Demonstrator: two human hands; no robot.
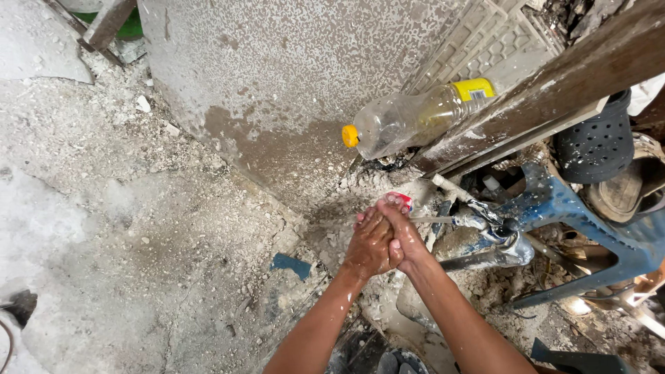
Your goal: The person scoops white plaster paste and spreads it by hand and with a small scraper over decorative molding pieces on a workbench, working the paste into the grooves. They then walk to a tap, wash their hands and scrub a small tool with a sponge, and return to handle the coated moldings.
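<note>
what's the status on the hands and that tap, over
Left hand and right hand pressed together, wet, beside the tap. Thin water stream reaching the fingers. Clear plastic bottle lying above, apart from both hands.

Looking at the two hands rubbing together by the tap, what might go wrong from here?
The left hand and right hand press together beside the tap; runoff may slick the rubble-strewn floor. The plastic bottle, lying tilted above them against the plank, could roll down onto the hands.
</note>
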